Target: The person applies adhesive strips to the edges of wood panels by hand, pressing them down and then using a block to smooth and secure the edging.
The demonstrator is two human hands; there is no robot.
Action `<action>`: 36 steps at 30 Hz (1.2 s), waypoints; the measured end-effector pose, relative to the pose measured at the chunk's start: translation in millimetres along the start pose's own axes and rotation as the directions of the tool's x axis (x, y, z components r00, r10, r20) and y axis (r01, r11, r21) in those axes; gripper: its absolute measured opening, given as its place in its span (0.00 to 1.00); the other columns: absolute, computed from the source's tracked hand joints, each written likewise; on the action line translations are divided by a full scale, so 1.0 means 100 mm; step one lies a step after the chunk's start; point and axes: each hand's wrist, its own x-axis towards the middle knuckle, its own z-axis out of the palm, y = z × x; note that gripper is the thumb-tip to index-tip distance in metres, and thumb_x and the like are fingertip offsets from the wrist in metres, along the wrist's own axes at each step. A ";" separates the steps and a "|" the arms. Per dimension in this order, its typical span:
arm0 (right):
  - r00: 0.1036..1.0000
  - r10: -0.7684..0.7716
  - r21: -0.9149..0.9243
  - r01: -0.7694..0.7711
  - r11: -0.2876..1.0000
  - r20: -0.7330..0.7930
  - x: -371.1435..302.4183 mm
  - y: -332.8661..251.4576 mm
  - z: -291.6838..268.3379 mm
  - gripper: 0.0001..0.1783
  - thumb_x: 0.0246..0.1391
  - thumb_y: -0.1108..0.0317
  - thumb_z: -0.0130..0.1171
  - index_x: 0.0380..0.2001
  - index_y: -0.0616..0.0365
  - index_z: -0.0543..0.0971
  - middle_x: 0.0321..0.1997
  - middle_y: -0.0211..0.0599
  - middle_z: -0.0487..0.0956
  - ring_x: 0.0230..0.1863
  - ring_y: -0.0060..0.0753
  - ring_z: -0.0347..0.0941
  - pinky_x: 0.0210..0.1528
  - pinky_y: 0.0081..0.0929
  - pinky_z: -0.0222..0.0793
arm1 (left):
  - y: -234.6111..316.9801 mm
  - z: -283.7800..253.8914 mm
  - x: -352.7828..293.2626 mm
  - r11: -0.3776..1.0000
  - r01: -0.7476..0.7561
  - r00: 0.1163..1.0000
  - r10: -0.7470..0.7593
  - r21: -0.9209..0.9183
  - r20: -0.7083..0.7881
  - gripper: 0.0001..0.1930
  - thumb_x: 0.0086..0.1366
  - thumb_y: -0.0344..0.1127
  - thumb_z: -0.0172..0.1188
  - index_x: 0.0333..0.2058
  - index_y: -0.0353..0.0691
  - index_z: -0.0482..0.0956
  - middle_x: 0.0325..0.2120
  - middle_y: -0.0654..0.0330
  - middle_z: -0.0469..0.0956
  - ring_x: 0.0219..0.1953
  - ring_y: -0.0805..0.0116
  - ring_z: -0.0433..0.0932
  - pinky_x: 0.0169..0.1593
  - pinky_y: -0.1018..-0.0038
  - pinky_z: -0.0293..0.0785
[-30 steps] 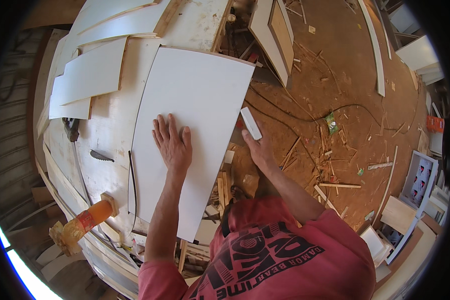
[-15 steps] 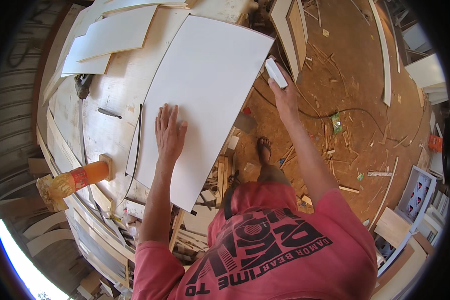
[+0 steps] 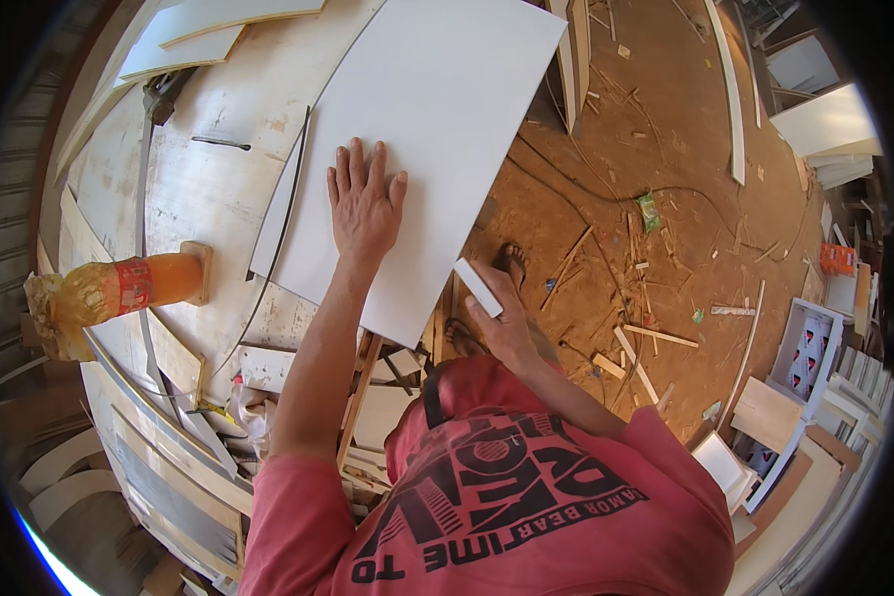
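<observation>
Two hands: left hand [image 3: 365, 204] spread flat on white panel [image 3: 437, 129]; right hand [image 3: 504, 323] grip pinching white block [image 3: 478, 287] beside panel edge

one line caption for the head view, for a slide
Left hand flat on a large white board; right hand grips a small white block at its edge.

This is looking like a woodworking shop. A large white panel [image 3: 407, 149] is lying on a worn, paint-smeared surface [image 3: 209, 189], with more cut white boards [image 3: 184, 40] piling up at its far end. Offcuts and wood splinters [image 3: 636, 338] are littering the dusty brown floor [image 3: 666, 129], and white cabinet parts [image 3: 815, 119] are leaning around the edges.
</observation>
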 end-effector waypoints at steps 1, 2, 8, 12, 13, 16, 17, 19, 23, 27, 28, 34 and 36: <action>0.999 -0.005 -0.008 0.006 1.000 0.048 -0.10 -0.02 0.03 0.28 0.53 0.74 0.56 0.59 0.54 0.67 0.57 0.41 0.69 0.61 0.37 0.62 0.62 0.30 0.58 | -0.01 0.01 0.00 1.000 -0.004 1.000 0.004 -0.006 -0.011 0.29 0.69 0.55 0.36 0.63 0.47 0.60 0.66 0.51 0.52 0.69 0.52 0.45 0.69 0.58 0.38; 0.998 -0.003 0.008 0.002 1.000 0.061 -0.10 -0.02 0.02 0.28 0.53 0.74 0.57 0.59 0.55 0.68 0.56 0.41 0.69 0.60 0.35 0.63 0.61 0.30 0.59 | -0.02 0.01 0.01 1.000 -0.006 1.000 0.006 -0.010 -0.023 0.29 0.69 0.56 0.35 0.63 0.47 0.60 0.66 0.51 0.52 0.69 0.52 0.45 0.69 0.58 0.38; 0.971 0.201 0.339 -0.147 0.929 -0.130 0.15 -0.02 0.03 0.24 0.54 0.74 0.58 0.56 0.58 0.70 0.54 0.38 0.72 0.53 0.28 0.69 0.57 0.25 0.61 | -0.03 0.07 -0.03 0.999 -0.011 0.997 0.008 -0.035 -0.075 0.28 0.69 0.54 0.38 0.62 0.48 0.61 0.64 0.51 0.55 0.68 0.52 0.48 0.69 0.57 0.41; 0.979 0.196 0.186 -0.203 0.961 0.051 -0.35 0.01 0.20 0.24 0.54 0.74 0.57 0.56 0.58 0.70 0.55 0.37 0.71 0.56 0.30 0.66 0.58 0.27 0.60 | -0.05 0.08 -0.05 0.998 0.005 0.996 -0.012 -0.067 -0.093 0.27 0.69 0.55 0.38 0.61 0.48 0.63 0.64 0.51 0.56 0.68 0.52 0.48 0.69 0.57 0.41; 0.984 0.155 0.166 -0.168 0.972 0.089 -0.49 0.03 0.26 0.24 0.55 0.74 0.56 0.56 0.57 0.70 0.55 0.37 0.71 0.56 0.31 0.66 0.59 0.27 0.59 | -0.05 0.08 -0.04 0.998 -0.002 0.994 -0.005 -0.068 -0.105 0.27 0.69 0.55 0.38 0.61 0.48 0.63 0.64 0.51 0.56 0.68 0.52 0.48 0.69 0.57 0.41; 0.986 0.016 0.109 -0.035 0.993 0.168 -0.67 0.03 0.34 0.26 0.53 0.77 0.56 0.57 0.56 0.70 0.56 0.38 0.71 0.58 0.37 0.63 0.60 0.29 0.58 | -0.05 0.10 -0.03 0.998 -0.009 0.992 0.001 -0.063 -0.122 0.27 0.68 0.55 0.39 0.61 0.48 0.63 0.64 0.51 0.56 0.68 0.52 0.48 0.69 0.58 0.42; 0.984 0.007 0.102 -0.026 0.995 0.179 -0.74 0.06 0.38 0.26 0.52 0.78 0.57 0.57 0.55 0.70 0.57 0.38 0.70 0.58 0.38 0.63 0.61 0.30 0.59 | -0.05 0.10 -0.03 0.998 -0.008 0.992 0.000 -0.061 -0.125 0.27 0.68 0.55 0.39 0.61 0.48 0.64 0.64 0.52 0.56 0.68 0.52 0.49 0.69 0.58 0.42; 0.966 -0.042 0.084 0.021 0.996 0.254 -0.79 0.07 0.39 0.24 0.57 0.75 0.55 0.58 0.60 0.67 0.58 0.40 0.68 0.61 0.37 0.61 0.62 0.29 0.56 | -0.04 0.10 -0.03 0.999 -0.004 0.993 -0.003 -0.053 -0.120 0.27 0.68 0.55 0.39 0.61 0.49 0.63 0.64 0.52 0.56 0.68 0.52 0.49 0.69 0.58 0.42; 0.978 -0.078 0.089 0.062 0.994 0.196 -0.91 0.12 0.50 0.25 0.56 0.77 0.55 0.58 0.60 0.67 0.59 0.42 0.67 0.61 0.37 0.61 0.61 0.28 0.58 | -0.05 0.11 -0.02 1.000 -0.015 0.993 0.013 -0.013 -0.121 0.28 0.68 0.56 0.39 0.61 0.49 0.63 0.64 0.52 0.56 0.68 0.53 0.49 0.69 0.58 0.42; 0.997 -0.041 0.219 0.024 0.975 0.072 -0.99 0.21 0.67 0.31 0.48 0.83 0.59 0.57 0.57 0.68 0.59 0.42 0.68 0.60 0.40 0.63 0.60 0.30 0.60 | -0.06 0.13 -0.02 1.000 -0.019 0.993 0.017 -0.019 -0.117 0.28 0.68 0.56 0.39 0.62 0.49 0.62 0.64 0.52 0.55 0.68 0.52 0.49 0.69 0.57 0.43; 0.999 -0.012 0.272 0.000 0.962 0.044 -1.01 0.22 0.69 0.34 0.44 0.84 0.60 0.57 0.56 0.69 0.58 0.41 0.69 0.59 0.41 0.63 0.60 0.31 0.61 | -0.06 0.12 -0.02 1.000 -0.023 0.993 0.021 -0.015 -0.115 0.28 0.68 0.56 0.39 0.62 0.49 0.61 0.64 0.52 0.55 0.68 0.52 0.49 0.68 0.57 0.43; 0.995 -0.082 0.114 0.075 0.991 0.061 -0.89 0.15 0.55 0.32 0.44 0.83 0.61 0.56 0.57 0.71 0.57 0.40 0.71 0.57 0.39 0.67 0.59 0.31 0.62 | -0.06 0.13 -0.02 0.999 -0.034 0.993 0.034 0.000 -0.112 0.28 0.68 0.56 0.38 0.62 0.49 0.62 0.64 0.52 0.55 0.68 0.52 0.49 0.68 0.57 0.43; 0.988 -0.051 0.160 0.028 0.987 0.146 -0.82 0.17 0.45 0.30 0.47 0.81 0.60 0.56 0.56 0.71 0.56 0.40 0.72 0.57 0.38 0.67 0.60 0.31 0.61 | -0.07 0.13 -0.01 0.999 -0.042 0.992 0.042 -0.002 -0.121 0.28 0.68 0.56 0.38 0.61 0.49 0.62 0.64 0.51 0.56 0.67 0.52 0.49 0.68 0.56 0.44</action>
